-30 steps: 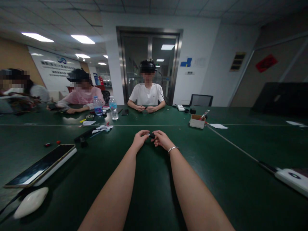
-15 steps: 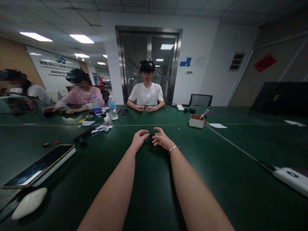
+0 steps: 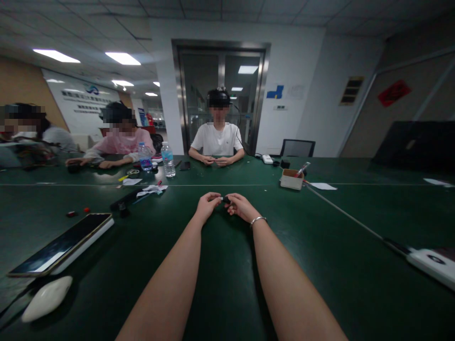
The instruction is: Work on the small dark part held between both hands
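The left hand (image 3: 209,206) and right hand (image 3: 241,206) pinch opposite ends of a small black object (image 3: 225,200) with a pale tip, over the green counter (image 3: 227,284), left of the open box (image 3: 291,183); a smartphone (image 3: 66,240) rests farther left of that box.

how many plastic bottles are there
2: a blue-capped clear plastic bottle on the far half of the green table, left of centre, and a second clear plastic bottle just right of it. Others may be hidden.
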The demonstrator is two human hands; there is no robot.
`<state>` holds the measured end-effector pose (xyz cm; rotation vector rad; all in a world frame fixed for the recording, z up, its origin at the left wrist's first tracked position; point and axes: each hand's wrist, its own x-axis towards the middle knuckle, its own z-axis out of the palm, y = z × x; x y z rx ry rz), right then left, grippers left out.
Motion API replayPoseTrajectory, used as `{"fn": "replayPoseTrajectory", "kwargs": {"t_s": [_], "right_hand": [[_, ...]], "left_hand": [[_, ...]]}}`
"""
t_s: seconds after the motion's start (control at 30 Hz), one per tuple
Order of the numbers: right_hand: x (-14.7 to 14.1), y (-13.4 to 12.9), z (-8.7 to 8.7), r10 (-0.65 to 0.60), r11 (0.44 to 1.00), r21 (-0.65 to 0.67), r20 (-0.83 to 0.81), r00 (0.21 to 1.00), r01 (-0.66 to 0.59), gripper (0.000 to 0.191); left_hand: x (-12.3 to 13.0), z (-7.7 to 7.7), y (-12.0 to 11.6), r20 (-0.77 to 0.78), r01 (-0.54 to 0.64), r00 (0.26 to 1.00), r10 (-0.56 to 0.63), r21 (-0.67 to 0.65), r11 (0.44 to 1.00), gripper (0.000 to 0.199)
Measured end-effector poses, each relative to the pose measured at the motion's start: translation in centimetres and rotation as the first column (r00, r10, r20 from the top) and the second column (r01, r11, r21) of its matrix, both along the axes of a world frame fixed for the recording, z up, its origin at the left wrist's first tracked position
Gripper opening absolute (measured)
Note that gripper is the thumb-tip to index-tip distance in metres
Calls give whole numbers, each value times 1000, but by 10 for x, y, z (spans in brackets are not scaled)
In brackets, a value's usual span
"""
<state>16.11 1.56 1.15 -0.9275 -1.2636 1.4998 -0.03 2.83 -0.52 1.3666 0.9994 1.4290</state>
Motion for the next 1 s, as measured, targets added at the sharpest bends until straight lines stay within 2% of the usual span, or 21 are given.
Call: {"fn": "replayPoseTrajectory", "kwargs": {"t_s": [0.3, 0.53, 0.73, 0.87, 1.0], "right_hand": [[5, -1, -2, 52, 999, 20, -97, 994, -50, 22], [5, 1, -4, 20, 1000, 2, -124, 992, -20, 20], [4, 0, -4, 30, 1000, 8, -131, 991, -30, 21], [4, -1, -3, 64, 998, 24, -112, 992, -62, 22], [5, 0, -3, 82, 997, 19, -106, 991, -80, 22]], "left_hand": [[4, 2, -4, -106, -38, 994, 40, 21, 999, 30], [4, 8, -7, -95, 15, 995, -20, -52, 999, 29], [4, 4, -5, -174, -32, 985, 21, -59, 998, 31], [4, 3, -5, -139, -63, 988, 63, 7, 998, 30], [4, 7, -7, -109, -13, 994, 11, -17, 1000, 34]]}}
